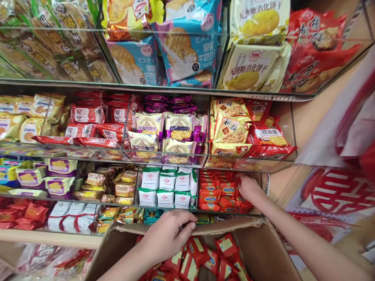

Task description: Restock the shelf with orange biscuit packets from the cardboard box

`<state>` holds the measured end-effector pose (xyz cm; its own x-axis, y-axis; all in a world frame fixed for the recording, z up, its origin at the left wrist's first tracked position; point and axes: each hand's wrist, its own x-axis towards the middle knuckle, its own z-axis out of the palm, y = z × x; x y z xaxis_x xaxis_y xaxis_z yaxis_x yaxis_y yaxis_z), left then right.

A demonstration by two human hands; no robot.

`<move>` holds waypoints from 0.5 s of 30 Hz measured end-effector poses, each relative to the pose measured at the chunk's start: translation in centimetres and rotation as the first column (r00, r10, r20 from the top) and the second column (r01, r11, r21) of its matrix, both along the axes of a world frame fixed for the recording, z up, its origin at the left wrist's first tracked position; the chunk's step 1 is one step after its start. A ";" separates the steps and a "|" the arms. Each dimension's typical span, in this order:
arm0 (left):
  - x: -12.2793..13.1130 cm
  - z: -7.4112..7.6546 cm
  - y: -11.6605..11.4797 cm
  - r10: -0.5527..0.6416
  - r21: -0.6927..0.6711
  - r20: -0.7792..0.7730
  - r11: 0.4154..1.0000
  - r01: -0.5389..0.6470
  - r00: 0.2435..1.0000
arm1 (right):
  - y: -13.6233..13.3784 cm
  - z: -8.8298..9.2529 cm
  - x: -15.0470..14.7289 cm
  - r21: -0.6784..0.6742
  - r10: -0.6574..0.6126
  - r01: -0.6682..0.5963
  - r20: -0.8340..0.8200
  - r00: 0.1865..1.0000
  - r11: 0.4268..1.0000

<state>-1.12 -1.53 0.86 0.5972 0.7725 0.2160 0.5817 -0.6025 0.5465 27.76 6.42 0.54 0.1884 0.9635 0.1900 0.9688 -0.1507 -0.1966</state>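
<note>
My left hand point(171, 234) grips the back flap of a cardboard box point(258, 249), fingers curled over its edge. The box holds several small red snack packets point(205, 259). My right hand point(249, 189) reaches into a glass shelf compartment and rests on a pile of red and orange packets point(218, 193); its fingers are tucked among them, so I cannot see whether they grip one.
Glass shelves with dividers hold many snack packs: white packets point(166, 187) left of the red pile, yellow and purple biscuit bags point(175, 132) above, blue biscuit bags point(187, 47) at the top. Red printed bags point(336, 191) hang at the right.
</note>
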 end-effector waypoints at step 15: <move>0.2 0.0 0.1 0.006 0.074 -0.040 0.997 -0.003 0.999 | 0.0 -1.2 0.8 0.101 0.114 -0.099 -0.146 0.983 0.990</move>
<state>-0.92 -1.41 0.90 0.6034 0.7576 0.2488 0.6048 -0.6382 0.4764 28.57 6.45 -0.63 0.1190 0.9590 0.2570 0.9364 -0.0224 -0.3502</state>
